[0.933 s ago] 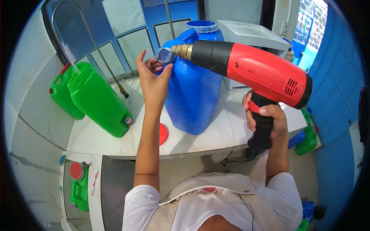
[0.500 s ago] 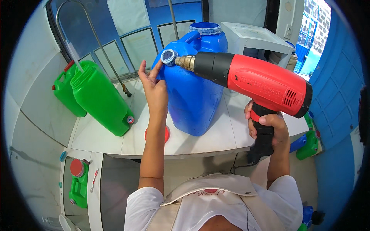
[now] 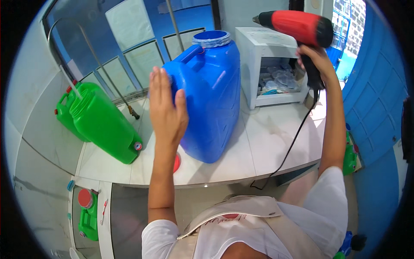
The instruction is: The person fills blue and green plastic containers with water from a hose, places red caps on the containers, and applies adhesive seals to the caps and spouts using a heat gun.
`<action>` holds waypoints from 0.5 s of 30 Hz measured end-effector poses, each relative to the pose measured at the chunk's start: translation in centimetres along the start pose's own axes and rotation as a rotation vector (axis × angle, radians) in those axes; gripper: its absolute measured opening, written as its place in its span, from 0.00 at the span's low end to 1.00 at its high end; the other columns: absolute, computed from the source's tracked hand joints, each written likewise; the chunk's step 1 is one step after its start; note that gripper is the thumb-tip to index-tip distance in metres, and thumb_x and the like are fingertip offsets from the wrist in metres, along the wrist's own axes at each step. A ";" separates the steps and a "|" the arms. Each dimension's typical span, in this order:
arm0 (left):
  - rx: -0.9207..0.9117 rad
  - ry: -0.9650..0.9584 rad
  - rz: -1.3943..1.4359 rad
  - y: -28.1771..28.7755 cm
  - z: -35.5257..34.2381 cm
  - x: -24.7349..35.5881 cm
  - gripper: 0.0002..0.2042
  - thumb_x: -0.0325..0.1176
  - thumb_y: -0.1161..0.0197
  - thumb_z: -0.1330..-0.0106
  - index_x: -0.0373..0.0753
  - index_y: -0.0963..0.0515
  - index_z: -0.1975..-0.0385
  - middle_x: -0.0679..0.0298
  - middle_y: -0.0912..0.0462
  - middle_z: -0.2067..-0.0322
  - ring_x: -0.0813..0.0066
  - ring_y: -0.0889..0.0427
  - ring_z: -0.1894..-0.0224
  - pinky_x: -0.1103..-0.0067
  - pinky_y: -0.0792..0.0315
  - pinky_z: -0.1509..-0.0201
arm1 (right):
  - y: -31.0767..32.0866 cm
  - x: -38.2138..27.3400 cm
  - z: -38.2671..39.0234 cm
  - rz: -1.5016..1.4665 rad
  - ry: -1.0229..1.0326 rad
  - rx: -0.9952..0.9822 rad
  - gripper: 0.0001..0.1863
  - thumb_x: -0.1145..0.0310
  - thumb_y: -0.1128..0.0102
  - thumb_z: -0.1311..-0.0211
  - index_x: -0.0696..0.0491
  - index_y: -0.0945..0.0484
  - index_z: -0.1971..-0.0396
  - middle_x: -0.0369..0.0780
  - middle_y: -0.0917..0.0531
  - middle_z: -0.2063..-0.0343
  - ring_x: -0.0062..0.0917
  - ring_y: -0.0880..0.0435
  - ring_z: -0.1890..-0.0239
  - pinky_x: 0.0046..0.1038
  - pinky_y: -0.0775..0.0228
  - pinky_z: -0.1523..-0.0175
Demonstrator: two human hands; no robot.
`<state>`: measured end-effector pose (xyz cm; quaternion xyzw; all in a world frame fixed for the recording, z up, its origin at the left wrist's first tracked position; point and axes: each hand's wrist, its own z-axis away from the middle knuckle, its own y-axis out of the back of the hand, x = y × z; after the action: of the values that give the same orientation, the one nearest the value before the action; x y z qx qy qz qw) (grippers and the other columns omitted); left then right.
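Note:
A large blue plastic jerrycan (image 3: 209, 99) stands on the white tiled counter, its wide round mouth uncapped at the far top. My left hand (image 3: 166, 108) lies flat against the jerrycan's left side, fingers stretched and pressed near the small spout, which the hand mostly hides. Up at the right, my right hand (image 3: 315, 60) grips a red and black heat gun (image 3: 297, 26) by its handle. The gun's nozzle points left, clear of the jerrycan and above a white cabinet. Part of a red lid (image 3: 177, 163) shows on the counter beside my left wrist.
Green jerrycans (image 3: 105, 125) stand at the left, one with a clear tube in its mouth. A bent metal pipe (image 3: 103, 69) hangs between them and the blue one. The white cabinet (image 3: 276, 99) holds plastic bags. The gun's black cord (image 3: 291, 151) drops over the counter's front edge.
My right hand has swung the heat gun up and right, away from the spout. My left hand has gone from fingers at the spout to a flat palm on the jerrycan's side.

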<state>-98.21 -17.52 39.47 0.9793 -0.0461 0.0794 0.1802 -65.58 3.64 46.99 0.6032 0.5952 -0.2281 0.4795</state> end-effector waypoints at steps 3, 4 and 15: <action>-0.090 -0.044 -0.125 0.4 -1.6 1.3 0.23 0.38 0.52 0.36 0.28 0.36 0.46 0.43 0.34 0.46 0.50 0.38 0.41 0.63 0.48 0.37 | 2.8 2.4 -9.2 0.490 0.133 -0.052 0.16 0.62 0.40 0.58 0.59 0.23 0.73 0.41 0.21 0.81 0.23 0.21 0.80 0.25 0.28 0.74; -0.091 -0.026 -0.173 0.6 -2.1 1.9 0.23 0.38 0.51 0.37 0.28 0.36 0.46 0.42 0.33 0.47 0.49 0.38 0.41 0.63 0.48 0.37 | 2.0 2.7 -11.3 0.621 0.152 -0.056 0.16 0.63 0.40 0.60 0.58 0.23 0.71 0.43 0.20 0.79 0.27 0.20 0.78 0.28 0.28 0.71; -0.671 0.014 -0.460 -9.2 -12.2 3.4 0.22 0.42 0.42 0.44 0.27 0.31 0.61 0.47 0.22 0.70 0.53 0.21 0.67 0.67 0.28 0.62 | 4.7 13.9 -23.4 1.263 0.078 -0.127 0.19 0.65 0.40 0.61 0.52 0.20 0.64 0.45 0.19 0.63 0.39 0.21 0.59 0.37 0.29 0.55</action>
<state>-95.47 -4.78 48.18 0.8503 0.1519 0.0243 0.5034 -65.52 31.31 46.88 0.8163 0.1542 0.1567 0.5342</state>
